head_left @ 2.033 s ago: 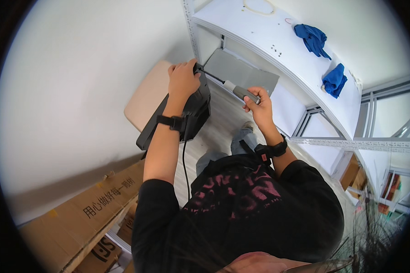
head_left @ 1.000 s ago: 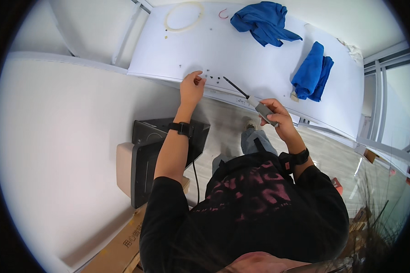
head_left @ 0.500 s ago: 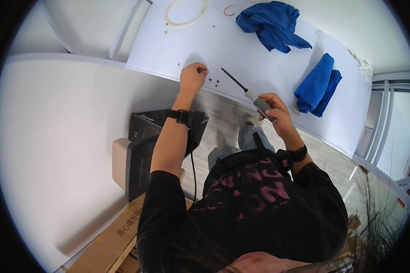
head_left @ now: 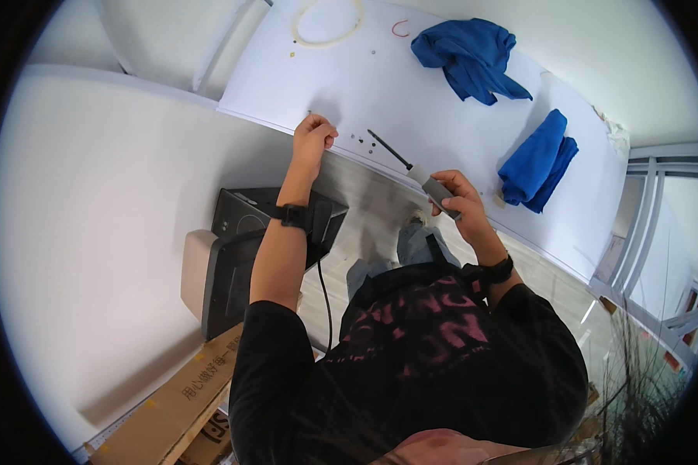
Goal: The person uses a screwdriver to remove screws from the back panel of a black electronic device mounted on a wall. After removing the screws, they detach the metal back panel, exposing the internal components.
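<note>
My left hand (head_left: 312, 138) rests at the near edge of a white board (head_left: 411, 85), fingers curled as if pinching something tiny; what it holds is too small to see. My right hand (head_left: 454, 195) grips the grey handle of a screwdriver (head_left: 411, 169), its dark shaft pointing up-left over the board. Several small dark screws (head_left: 361, 142) lie on the board between the two hands, just below the screwdriver tip.
Two blue cloths (head_left: 469, 46) (head_left: 537, 159) lie on the board, with a loop of pale cord (head_left: 326, 19) and a small red hook (head_left: 399, 29) at its far side. Below stand a black and beige device (head_left: 233, 260) with a cable, and cardboard boxes (head_left: 171, 399).
The view has swung up from the black device to the white board. My left hand has left the device and now sits at the board's edge; my right hand still holds the screwdriver.
</note>
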